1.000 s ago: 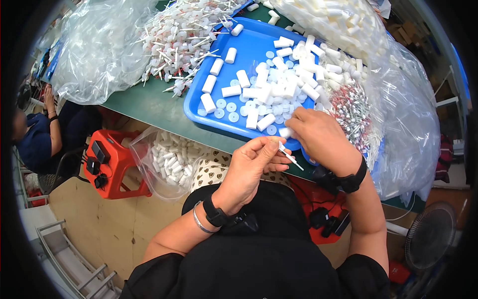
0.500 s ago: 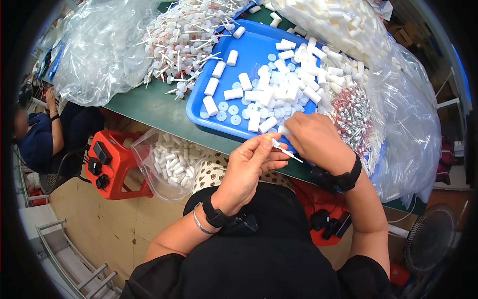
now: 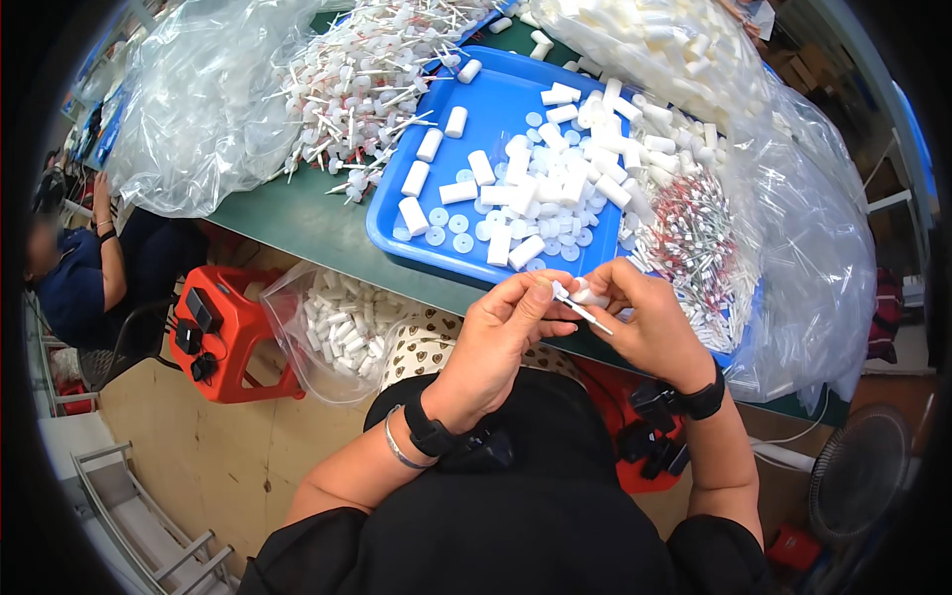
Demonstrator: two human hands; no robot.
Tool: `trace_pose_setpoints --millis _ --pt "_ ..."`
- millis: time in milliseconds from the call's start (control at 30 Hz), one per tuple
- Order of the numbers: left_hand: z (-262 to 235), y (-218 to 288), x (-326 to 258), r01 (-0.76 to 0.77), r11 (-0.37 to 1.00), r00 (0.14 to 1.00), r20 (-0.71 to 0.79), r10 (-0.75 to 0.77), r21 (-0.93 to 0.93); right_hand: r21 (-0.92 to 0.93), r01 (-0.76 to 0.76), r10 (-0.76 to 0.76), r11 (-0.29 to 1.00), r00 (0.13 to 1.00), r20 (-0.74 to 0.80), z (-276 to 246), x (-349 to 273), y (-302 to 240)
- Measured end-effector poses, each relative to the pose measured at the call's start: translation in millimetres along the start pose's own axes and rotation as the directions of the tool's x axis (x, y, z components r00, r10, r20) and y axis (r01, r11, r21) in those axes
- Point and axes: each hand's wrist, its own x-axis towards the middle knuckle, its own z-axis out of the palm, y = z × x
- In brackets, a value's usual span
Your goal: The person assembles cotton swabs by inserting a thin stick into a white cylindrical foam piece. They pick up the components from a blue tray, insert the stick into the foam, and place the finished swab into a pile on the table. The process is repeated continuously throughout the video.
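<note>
In front of my body my left hand [image 3: 493,335] pinches a thin white stick [image 3: 587,314] between thumb and fingers, its free end pointing down to the right. Close beside it, my right hand [image 3: 654,319] grips a small white cylinder [image 3: 589,297] with its fingertips. Whether stick and cylinder touch is hard to make out. Beyond both hands lies a blue tray [image 3: 421,254]. White cylinders [image 3: 414,214] and flat translucent discs [image 3: 462,243] are strewn across it, heaped thickest at its right side.
Stick pieces with discs [image 3: 347,84] are piled at the far left beside clear plastic bags [image 3: 208,109]. Thin red and white pieces [image 3: 694,228] lie right of the tray. A bag of cylinders [image 3: 342,332] hangs below the table edge [image 3: 297,223]. A person [image 3: 79,263] sits at left.
My right hand has come back from the tray's near edge toward my left hand, now with a white cylinder in its fingers. My left hand keeps the stick, nearly in place.
</note>
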Motion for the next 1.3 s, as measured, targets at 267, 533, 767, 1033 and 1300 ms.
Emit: trace_pose_setpoints --millis 267,533,767,1033,1300 --pt "4.6 -5.2 -4.0 0.003 0.986 0.999 -0.041 0.004 0.168 0.117 -0.007 0.011 0.993 0.999 -0.032 3.8 -15.8 -6.1" --pt "10.5 -4.4 -4.9 -0.185 0.805 0.982 0.127 0.137 0.564 0.640 -0.419 0.334 0.644 0.907 0.257 -11.3 -34.0 -7.8" --pt "20.0 -11.8 -0.9 0.037 0.954 0.987 0.138 -0.081 0.298 0.092 -0.170 0.177 0.981 0.982 -0.064 -46.1 -68.0 -3.8" --pt "21.7 -2.3 3.4 0.267 0.964 0.939 0.228 -0.259 -0.007 -0.897 -0.412 0.109 0.163 0.911 -0.398 -134.3 -116.9 100.3" --pt "19.4 -2.6 6.2 0.339 0.939 0.934 0.134 -0.330 -0.049 -0.690 -0.357 -0.066 0.630 0.860 -0.505 -121.4 -103.0 66.6"
